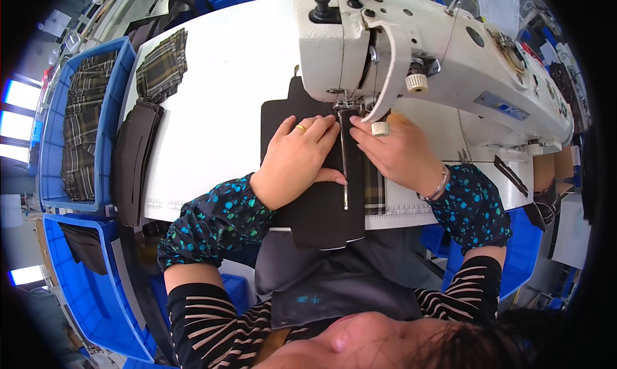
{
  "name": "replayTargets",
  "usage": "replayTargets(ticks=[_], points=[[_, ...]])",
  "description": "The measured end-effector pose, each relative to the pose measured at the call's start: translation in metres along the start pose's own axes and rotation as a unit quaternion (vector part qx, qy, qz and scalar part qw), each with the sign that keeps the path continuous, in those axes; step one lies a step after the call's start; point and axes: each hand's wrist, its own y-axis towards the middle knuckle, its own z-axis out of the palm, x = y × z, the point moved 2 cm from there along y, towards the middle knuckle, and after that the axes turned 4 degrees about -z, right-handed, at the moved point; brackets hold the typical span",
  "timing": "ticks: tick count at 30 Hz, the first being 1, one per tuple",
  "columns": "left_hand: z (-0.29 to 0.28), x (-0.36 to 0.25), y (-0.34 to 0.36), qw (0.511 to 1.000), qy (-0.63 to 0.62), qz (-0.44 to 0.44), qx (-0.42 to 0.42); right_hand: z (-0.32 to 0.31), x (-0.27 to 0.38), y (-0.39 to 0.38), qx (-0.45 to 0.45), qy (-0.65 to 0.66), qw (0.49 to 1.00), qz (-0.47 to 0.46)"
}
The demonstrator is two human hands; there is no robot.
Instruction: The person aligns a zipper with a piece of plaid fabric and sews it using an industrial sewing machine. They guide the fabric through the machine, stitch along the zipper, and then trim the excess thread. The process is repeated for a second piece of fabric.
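Note:
A dark fabric panel (pixel 321 208) with a zipper (pixel 344 170) running down it lies on the white table (pixel 218 99), under the needle of a white sewing machine (pixel 411 41). My left hand (pixel 299 157), with a ring on one finger, presses flat on the fabric just left of the zipper. My right hand (pixel 398 154), with a bracelet at the wrist, rests flat on the fabric right of the zipper, near a plaid piece (pixel 375 192). The fingertips of both hands point toward the presser foot (pixel 344 105).
Plaid pieces (pixel 162 66) and a stack of dark panels (pixel 132 160) sit at the table's left. Blue bins (pixel 122 67) at the left hold plaid fabric (pixel 80 125) and dark pieces (pixel 83 247). A blue crate (pixel 524 253) stands at the lower right.

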Motion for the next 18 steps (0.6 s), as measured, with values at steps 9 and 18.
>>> replayTargets(ticks=[9,18], points=[[-0.001,0.001,0.001,1.000,0.010,0.011,-0.010,-0.010,-0.006,0.000,0.023,0.016,0.995,0.097],[0.000,0.002,0.001,1.000,0.011,0.021,-0.018,-0.024,-0.040,-0.005,-0.181,0.126,0.939,0.263]])
